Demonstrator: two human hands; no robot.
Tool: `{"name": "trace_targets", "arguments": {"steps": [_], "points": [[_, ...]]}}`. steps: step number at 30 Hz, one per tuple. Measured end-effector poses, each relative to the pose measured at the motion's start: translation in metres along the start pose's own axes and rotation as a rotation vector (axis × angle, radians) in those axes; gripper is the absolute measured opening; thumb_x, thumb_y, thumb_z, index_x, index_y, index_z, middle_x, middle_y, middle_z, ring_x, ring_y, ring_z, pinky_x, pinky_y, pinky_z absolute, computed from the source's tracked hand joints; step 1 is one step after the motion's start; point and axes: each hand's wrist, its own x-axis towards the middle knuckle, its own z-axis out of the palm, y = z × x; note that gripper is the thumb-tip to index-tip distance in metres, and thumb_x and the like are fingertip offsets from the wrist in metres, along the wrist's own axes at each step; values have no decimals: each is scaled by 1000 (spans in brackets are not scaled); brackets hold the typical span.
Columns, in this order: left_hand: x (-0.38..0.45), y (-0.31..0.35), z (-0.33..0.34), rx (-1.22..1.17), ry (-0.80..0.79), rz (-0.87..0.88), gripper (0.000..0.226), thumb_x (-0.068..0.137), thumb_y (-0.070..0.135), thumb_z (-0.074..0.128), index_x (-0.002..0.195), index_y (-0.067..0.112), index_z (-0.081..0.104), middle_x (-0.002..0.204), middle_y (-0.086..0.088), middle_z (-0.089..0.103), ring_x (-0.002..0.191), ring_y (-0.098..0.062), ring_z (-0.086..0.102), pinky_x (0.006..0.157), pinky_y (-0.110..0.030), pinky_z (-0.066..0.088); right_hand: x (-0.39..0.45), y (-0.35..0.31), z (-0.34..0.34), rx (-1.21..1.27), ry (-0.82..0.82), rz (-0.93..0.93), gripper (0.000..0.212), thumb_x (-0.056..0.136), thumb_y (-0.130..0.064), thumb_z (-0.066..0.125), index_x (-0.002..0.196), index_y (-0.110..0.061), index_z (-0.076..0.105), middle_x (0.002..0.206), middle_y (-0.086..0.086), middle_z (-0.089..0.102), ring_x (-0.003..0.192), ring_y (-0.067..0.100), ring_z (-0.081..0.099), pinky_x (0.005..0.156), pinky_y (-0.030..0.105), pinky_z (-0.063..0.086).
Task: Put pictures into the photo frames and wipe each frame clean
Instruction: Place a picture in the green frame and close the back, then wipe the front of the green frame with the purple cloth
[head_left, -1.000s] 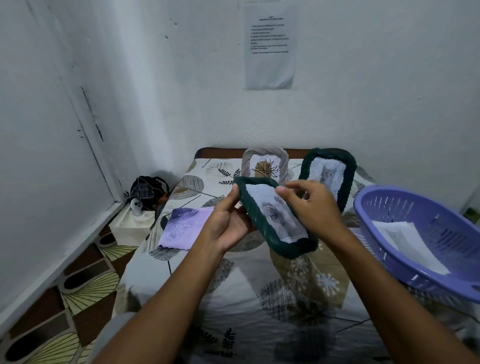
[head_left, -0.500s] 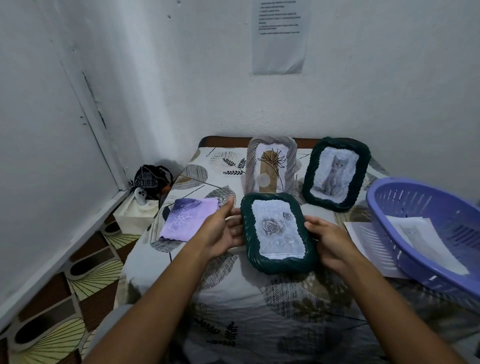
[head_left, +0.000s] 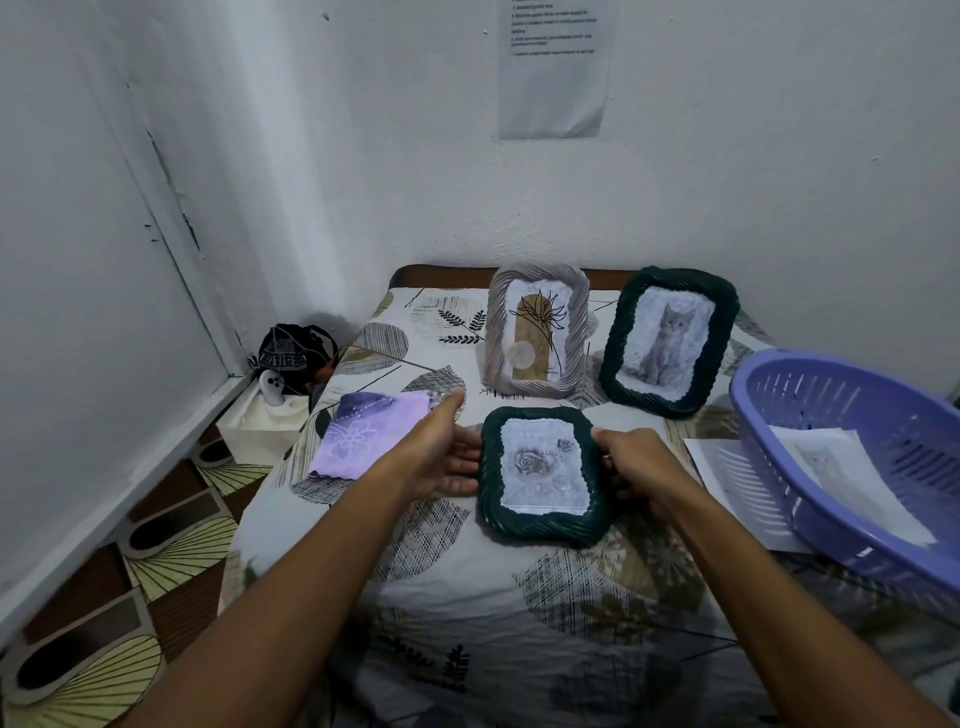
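white walls (head_left: 363, 156) meet in a corner at my ten o'clock; a paper notice (head_left: 553, 73) hangs at twelve, patterned floor (head_left: 104, 623) at eight.

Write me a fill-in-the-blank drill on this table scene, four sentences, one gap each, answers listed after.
1. The green frame between the two hands shows a picture of a ____.
2. The upright green frame at the back holds a picture of a ____.
3. The folded cloth beside the left hand is ____ in colour.
4. A sheet of paper lies inside the purple ____ at the table's right side.

Missing words: rose; cat; purple; basket
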Motion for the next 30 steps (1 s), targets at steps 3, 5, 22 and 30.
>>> {"name": "trace_targets", "arguments": {"steps": [3, 5, 22, 30], "points": [[4, 3, 1, 50, 12, -2, 78, 89, 72, 30, 102, 0, 56, 91, -14, 55, 82, -25, 56, 69, -36, 53, 4, -5, 3, -157, 24, -34, 36, 92, -39, 54, 81, -4, 57, 74, 11, 59, 63, 24, 53, 61, 31, 39], [6, 6, 2, 79, 17, -6, 77, 89, 72, 30, 97, 0, 57, 88, -14, 54, 82, -25, 53, 73, -37, 52, 5, -8, 5, -194, 13, -43, 35, 93, -37, 54, 79, -5, 54, 72, 12, 56, 63, 24, 51, 62, 31, 38], [-16, 5, -111, 276, 603, 488, 46, 97, 52, 36, 90, 15, 64, 100, -6, 65, 96, -25, 59, 91, -41, 47, -2, -64, 117, 207, -347, -175, 14, 94, 1, 50, 95, -1, 64, 77, 11, 58, 63, 19, 56, 60, 31, 53], [4, 4, -142, 132, 553, 371, 44, 101, 46, 35, 104, 9, 58, 96, -12, 59, 79, -21, 51, 70, -30, 39, 65, -84, 180, -312, -291, -447, 62, 85, -19, 69, 142, -9, 44, 140, 10, 50, 125, 27, 49, 104, 33, 37]]}}
